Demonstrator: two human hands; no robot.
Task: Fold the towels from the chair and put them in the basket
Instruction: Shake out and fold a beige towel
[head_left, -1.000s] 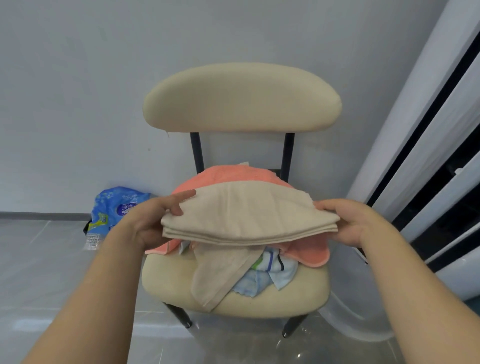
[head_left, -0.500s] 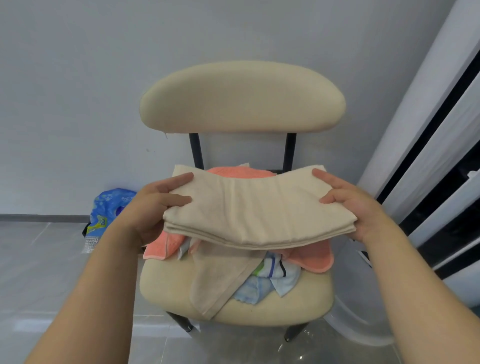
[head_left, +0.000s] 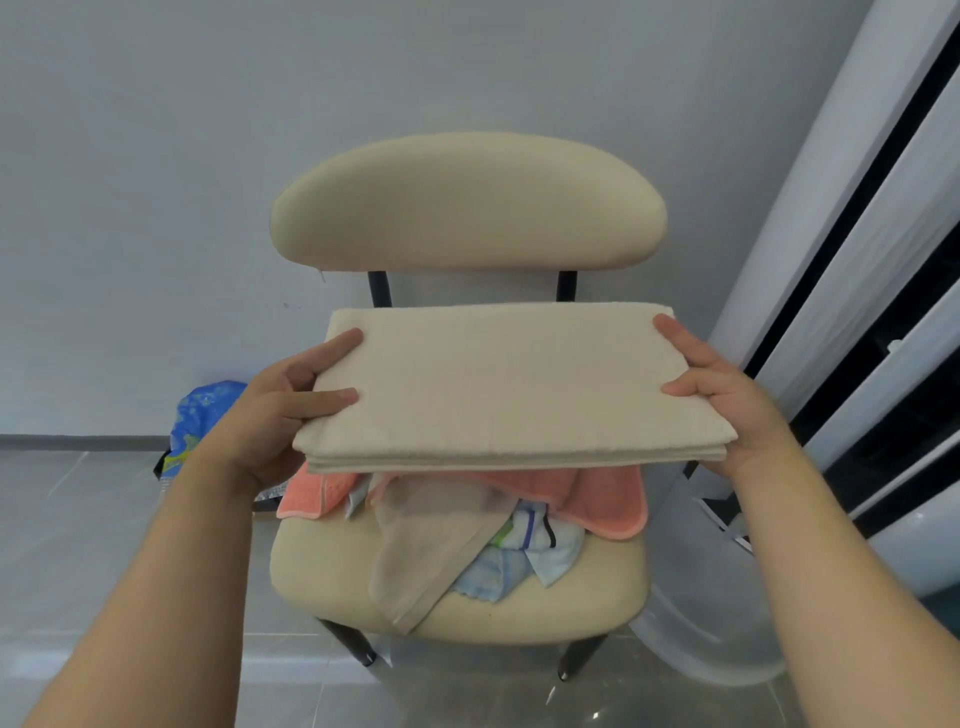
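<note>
The folded beige towel (head_left: 509, 384) is held flat in the air above the chair (head_left: 467, 202) seat, in front of the backrest. The left hand (head_left: 270, 415) grips its left edge, thumb on top; the right hand (head_left: 727, 405) grips the right edge the same way. On the seat below lie an orange towel (head_left: 602, 499), a beige cloth (head_left: 426, 551) and a blue cloth (head_left: 498, 571).

Domestic room. A cream padded chair (head_left: 467, 202) on dark metal legs is standing on glossy grey floor tiles (head_left: 78, 519) against a plain wall (head_left: 156, 156). Mixed household towels (head_left: 608, 499) are lying heaped on its seat, a folded beige towel (head_left: 509, 384) is being held above them, and a blue plastic bag (head_left: 202, 410) is sitting by the skirting.
</note>
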